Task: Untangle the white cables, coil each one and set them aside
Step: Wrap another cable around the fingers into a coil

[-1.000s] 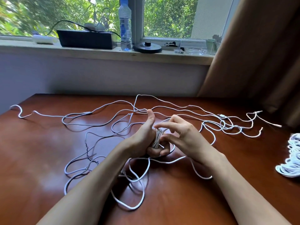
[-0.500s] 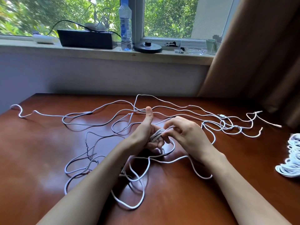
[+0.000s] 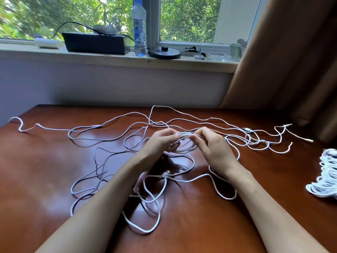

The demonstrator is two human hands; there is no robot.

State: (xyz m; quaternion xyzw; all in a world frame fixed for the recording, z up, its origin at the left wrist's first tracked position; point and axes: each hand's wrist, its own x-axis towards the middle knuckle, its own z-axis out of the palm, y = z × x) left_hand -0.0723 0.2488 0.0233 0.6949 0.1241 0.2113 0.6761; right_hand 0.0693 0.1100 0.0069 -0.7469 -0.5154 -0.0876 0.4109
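A small coil [image 3: 185, 151] of white cable hangs just above the brown table [image 3: 36, 161]; the left hand [image 3: 160, 141] pinches the coil's left side and the right hand [image 3: 209, 145] pinches its right side, fingertips curled round the strands; loose white cables [image 3: 165, 175] sprawl on the table all round the coil, looping under the forearms on its near side and trailing far to its left and right; well to the coil's right, at the table's edge, lies a pile of coiled cables [image 3: 326, 179]; beyond the coil a windowsill [image 3: 109, 59] carries a black box [image 3: 94, 42] and a water bottle [image 3: 139, 30]; a brown curtain [image 3: 291, 61] hangs beyond the coil to its right.
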